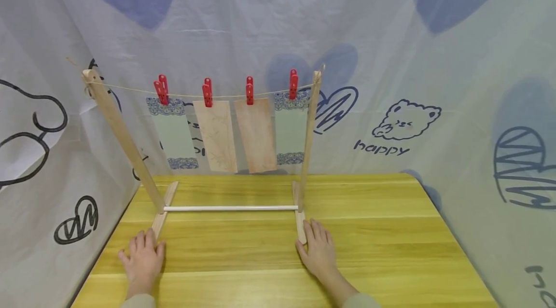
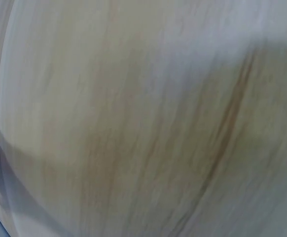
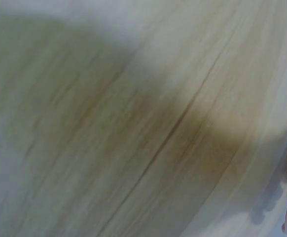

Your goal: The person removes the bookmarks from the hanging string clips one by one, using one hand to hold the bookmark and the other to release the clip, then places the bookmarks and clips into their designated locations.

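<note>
In the head view my left hand lies palm down on the table with its fingers spread, fingertips at the near end of the rack's left wooden foot. My right hand lies flat beside the right wooden foot, fingers extended along it; whether it touches the foot is hard to tell. Between two wooden posts a string carries several red clothespins. They hold two blue-patterned cards on the outside and two tan paper cards in the middle. Neither hand holds anything.
The left post leans outward in view; the right post stands nearly upright. A white rod joins them low down. Under everything is a yellow wood-grain table, enclosed by a printed fabric backdrop. Both wrist views show mostly tabletop.
</note>
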Demonstrator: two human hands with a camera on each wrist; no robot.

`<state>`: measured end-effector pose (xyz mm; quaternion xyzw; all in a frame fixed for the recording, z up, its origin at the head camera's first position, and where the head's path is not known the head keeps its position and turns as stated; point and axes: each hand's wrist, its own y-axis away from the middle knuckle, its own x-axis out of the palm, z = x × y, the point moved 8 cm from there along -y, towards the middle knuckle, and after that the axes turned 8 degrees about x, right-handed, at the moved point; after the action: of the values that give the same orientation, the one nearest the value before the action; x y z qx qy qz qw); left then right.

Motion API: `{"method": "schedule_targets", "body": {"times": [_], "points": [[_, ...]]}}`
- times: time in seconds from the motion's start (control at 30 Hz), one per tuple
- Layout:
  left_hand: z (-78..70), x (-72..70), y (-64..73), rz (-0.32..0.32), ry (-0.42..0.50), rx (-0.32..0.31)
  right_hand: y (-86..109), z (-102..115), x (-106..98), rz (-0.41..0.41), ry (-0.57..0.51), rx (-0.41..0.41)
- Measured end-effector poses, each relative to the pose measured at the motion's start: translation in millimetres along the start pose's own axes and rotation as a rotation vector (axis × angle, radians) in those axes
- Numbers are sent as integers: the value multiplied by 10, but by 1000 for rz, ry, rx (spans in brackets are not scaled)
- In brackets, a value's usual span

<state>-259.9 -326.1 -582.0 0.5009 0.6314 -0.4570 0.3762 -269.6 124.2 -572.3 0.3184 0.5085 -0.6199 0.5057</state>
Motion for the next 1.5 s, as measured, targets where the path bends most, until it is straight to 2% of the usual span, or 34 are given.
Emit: {"method": "schedule_targets", "body": {"times": [0.27,0.53,0.7,0.87,1.17,1.5], "points": [[34,20,-22,44,-13,4,-31,-39,110,69,10,53],[46,35,-79,124,-6,-5,-92,-28,173,107,36,87],[60,74,-124,198,17,-2,-130,1,156,112,41,90],[85,115,-130,253,52,-18,-147,-8,206,162,69,108],[166,178,-118,295,70,-54,-174,-21,259,185,93,119],[197,194,-131,308,76,-74,-165,-24,341,234,112,126]]}}
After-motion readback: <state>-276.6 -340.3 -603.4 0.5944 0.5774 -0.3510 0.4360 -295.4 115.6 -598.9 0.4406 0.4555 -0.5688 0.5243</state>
